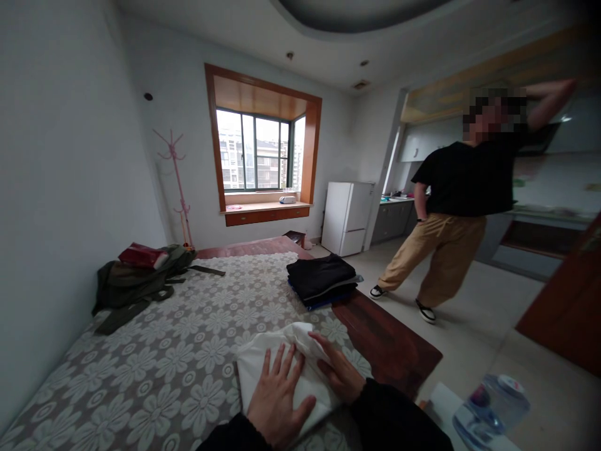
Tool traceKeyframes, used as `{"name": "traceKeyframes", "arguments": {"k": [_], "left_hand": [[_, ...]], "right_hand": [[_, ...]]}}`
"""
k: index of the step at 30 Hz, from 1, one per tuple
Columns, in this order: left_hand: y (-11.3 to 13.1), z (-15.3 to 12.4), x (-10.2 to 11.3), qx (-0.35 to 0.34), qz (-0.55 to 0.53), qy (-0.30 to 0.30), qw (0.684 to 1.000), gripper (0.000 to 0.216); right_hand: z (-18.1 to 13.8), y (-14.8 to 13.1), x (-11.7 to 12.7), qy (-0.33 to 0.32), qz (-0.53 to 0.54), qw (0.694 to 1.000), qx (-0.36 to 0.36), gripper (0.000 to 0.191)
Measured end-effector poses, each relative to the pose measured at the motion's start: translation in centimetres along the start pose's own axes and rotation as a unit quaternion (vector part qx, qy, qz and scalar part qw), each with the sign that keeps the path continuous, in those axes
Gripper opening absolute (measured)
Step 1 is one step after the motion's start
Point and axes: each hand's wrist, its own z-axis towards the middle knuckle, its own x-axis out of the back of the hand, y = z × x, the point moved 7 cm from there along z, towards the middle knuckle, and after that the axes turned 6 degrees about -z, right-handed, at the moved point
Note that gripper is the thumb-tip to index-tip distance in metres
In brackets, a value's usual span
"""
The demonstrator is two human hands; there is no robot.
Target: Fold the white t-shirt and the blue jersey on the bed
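- Two bare hands were seen at the bottom of the view: the left hand (277, 401) and the right hand (339, 371).
- No rings, watch or gloves were seen on either hand.
- Both forearms were covered by long black sleeves (394, 416).
- The sleeves were ended at the wrists, in plain dark fabric with no markings made out.

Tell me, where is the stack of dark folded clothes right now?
In the head view, the stack of dark folded clothes sits near the bed's right edge, beyond the white cloth under both hands, with the white fridge behind it.
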Motion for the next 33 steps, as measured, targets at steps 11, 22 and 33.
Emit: {"name": "traceKeyframes", "arguments": {"k": [11,22,33], "left_hand": [[0.4,0.0,0.8,0.009,-0.082,0.019,0.996,0.075],[-11.9,-1.6,5.5,0.22,-0.458,0.423,0.75,0.06],[-11.2,-0.9,4.3,0.219,-0.489,0.373,0.757,0.061]], "right_hand": [[1.9,-0.4,0.0,-0.157,0.052,0.985,-0.049,0.05],[16.8,-10.5,8.8,-0.243,0.035,0.968,0.053,0.061],[28.0,-2.8,23.5,0.008,-0.122,0.989,-0.083,0.079]]}}
